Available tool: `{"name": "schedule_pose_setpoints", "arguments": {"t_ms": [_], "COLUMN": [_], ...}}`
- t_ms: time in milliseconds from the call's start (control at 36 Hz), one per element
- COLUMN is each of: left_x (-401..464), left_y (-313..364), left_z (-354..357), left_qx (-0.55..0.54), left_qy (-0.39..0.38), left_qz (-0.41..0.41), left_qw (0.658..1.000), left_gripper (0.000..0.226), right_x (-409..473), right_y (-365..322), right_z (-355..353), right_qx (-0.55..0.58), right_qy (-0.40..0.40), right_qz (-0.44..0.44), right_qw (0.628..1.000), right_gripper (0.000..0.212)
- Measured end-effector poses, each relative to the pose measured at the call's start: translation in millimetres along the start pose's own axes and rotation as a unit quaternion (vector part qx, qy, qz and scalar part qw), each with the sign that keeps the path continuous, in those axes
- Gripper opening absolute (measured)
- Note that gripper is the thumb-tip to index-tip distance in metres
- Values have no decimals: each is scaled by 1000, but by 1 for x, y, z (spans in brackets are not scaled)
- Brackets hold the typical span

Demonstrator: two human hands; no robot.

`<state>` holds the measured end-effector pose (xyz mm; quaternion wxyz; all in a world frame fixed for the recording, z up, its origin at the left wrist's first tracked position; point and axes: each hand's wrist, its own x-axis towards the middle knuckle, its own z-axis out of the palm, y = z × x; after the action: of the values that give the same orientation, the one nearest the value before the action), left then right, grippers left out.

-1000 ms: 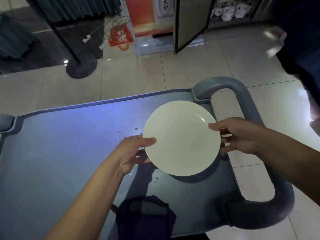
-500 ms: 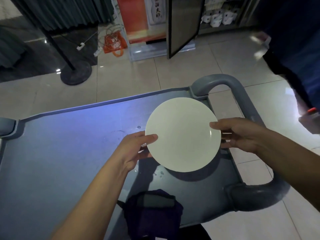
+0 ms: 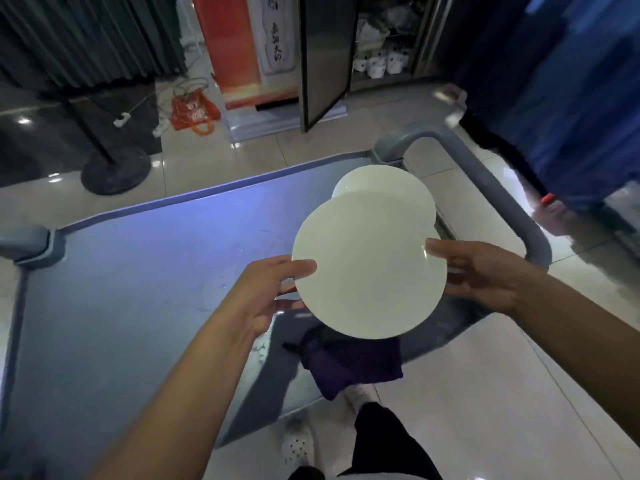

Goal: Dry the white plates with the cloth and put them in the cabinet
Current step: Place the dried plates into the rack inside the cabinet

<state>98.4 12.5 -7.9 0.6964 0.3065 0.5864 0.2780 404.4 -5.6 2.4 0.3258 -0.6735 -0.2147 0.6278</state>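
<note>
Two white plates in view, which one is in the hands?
The nearer, larger-looking plate, held at its rim by left hand and right hand. The far plate sits behind it, untouched.

Two round white plates (image 3: 370,271) (image 3: 384,183); one dark purple cloth (image 3: 353,365); one grey plastic cart (image 3: 138,289); one orange bag (image 3: 194,112); two hands (image 3: 266,296) (image 3: 485,275).

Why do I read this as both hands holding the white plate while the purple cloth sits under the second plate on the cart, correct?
Not quite. The head view shows the purple cloth at the cart's near edge, below the held white plate; the second plate lies at the far corner. Left hand and right hand do hold the plate.
</note>
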Motion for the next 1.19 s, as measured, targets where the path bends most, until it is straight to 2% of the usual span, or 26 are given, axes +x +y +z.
{"name": "schedule_pose_setpoints", "arguments": {"t_ms": [56, 139, 250, 361, 500, 639, 778, 944, 1056, 1139, 1194], "left_x": [-14, -35, -56, -74, -89, -92, -90, -83, -81, -75, -69], "left_y": [-12, -29, -46, -59, -69, -73, -74, -80, -82, -80, -75], "left_z": [-9, -18, -17, -6, 26, 80, 153, 257, 324, 365, 387], "left_qx": [0, -5, -2, 24, 45, 71, 107, 136, 113, 117, 125], "left_qy": [-11, -18, -26, -50, -84, -105, -122, -137, -156, -152, -155], "left_qz": [-3, -10, -17, -13, -10, -10, -4, -2, -21, -23, -15], "left_qw": [1000, 1000, 1000, 998, 995, 992, 987, 981, 981, 981, 980], "left_gripper": [24, 22, 21, 13, 21, 23, 22, 28, 10, 10, 22], "right_x": [-15, -39, -77, -107, -138, -163, -175, -182, -180, -176, -171], "right_y": [20, 48, 75, 100, 125, 137, 146, 153, 154, 149, 142], "right_z": [7, 16, 21, 6, -27, -76, -146, -244, -308, -350, -375], "right_qx": [15, 31, 74, 108, 143, 181, 233, 232, 232, 236, 237], "right_qy": [12, 26, 65, 81, 87, 86, 96, 113, 120, 122, 117], "right_qz": [7, 16, 23, 34, 25, -1, -15, -45, -49, -48, -51], "right_qw": [1000, 999, 995, 990, 986, 980, 968, 965, 964, 963, 963], "right_gripper": [60, 65, 54, 59, 52, 42, 41, 41, 41, 42, 42]}}
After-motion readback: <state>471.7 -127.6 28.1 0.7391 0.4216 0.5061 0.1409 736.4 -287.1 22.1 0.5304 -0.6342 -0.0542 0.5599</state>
